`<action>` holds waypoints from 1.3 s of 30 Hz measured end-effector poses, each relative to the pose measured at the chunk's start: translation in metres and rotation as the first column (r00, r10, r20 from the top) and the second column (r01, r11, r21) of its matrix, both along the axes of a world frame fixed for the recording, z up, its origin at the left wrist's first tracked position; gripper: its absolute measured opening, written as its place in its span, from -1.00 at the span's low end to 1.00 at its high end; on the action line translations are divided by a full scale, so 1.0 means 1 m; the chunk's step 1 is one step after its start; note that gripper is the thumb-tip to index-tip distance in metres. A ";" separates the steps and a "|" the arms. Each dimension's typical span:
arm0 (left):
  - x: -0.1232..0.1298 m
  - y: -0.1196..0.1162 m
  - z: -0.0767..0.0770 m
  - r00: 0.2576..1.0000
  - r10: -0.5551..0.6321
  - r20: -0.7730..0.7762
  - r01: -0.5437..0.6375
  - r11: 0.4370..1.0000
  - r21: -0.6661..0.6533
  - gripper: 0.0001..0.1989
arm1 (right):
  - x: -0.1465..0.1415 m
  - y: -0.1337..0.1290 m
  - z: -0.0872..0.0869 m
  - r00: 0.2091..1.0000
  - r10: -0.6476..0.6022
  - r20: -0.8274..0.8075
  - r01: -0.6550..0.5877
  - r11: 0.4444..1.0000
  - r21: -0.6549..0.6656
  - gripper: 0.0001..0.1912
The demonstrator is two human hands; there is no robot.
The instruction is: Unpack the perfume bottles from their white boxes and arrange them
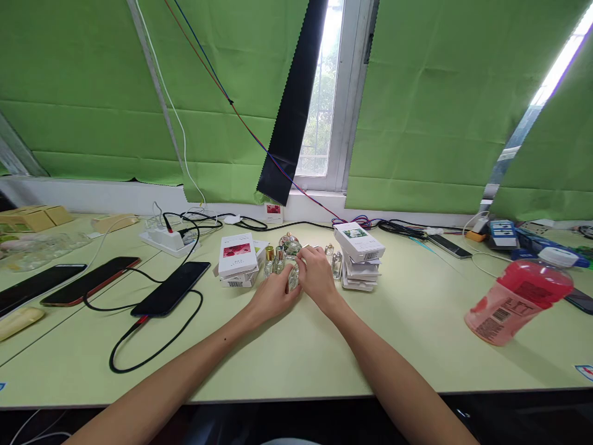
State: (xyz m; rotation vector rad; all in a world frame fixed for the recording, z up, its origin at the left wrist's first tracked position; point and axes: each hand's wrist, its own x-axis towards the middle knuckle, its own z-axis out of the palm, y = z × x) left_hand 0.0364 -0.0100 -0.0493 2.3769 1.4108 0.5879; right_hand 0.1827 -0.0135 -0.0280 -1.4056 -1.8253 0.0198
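Note:
In the middle of the table, my left hand (277,290) is closed round a small clear glass bottle (293,277). My right hand (317,273) is closed at the bottle's top, its fingertips pinched together; what they pinch is hidden. To the left of the hands stand small glass bottles, one with a gold cap (269,259) and one with a silver cap (280,259). A clear bottle (336,266) stands just right of my right hand. Behind the hands is a rounded glass jar (290,242), partly covered by my fingers.
White boxes are stacked at left (237,254) and right (359,242) of the bottles. Phones (171,289) with a looping black cable lie at left, near a power strip (169,238). A pink drink bottle (514,300) stands at right. Cables run along the wall.

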 end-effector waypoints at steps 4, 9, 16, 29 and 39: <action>0.000 0.000 0.000 1.000 -0.005 0.008 0.005 1.000 -0.002 -0.75 | 0.001 0.000 0.001 1.000 0.005 0.012 -0.005 1.000 -0.009 -0.80; 0.000 0.000 -0.001 1.000 -0.009 0.013 0.009 1.000 0.003 -0.75 | 0.001 0.000 0.001 1.000 0.003 0.021 -0.003 1.000 -0.004 -0.80; 0.000 0.001 -0.001 1.000 -0.008 0.007 0.008 1.000 0.013 -0.77 | -0.001 -0.002 0.001 1.000 -0.007 0.004 0.007 1.000 -0.016 -0.78; 0.000 -0.001 0.002 1.000 -0.002 0.009 0.002 1.000 -0.005 -0.76 | 0.000 0.000 -0.002 0.999 0.021 -0.040 -0.020 1.000 0.019 -0.75; -0.001 -0.001 0.000 1.000 -0.010 0.001 0.010 1.000 -0.001 -0.74 | 0.003 0.007 -0.008 0.993 0.047 -0.112 -0.040 0.997 0.060 -0.79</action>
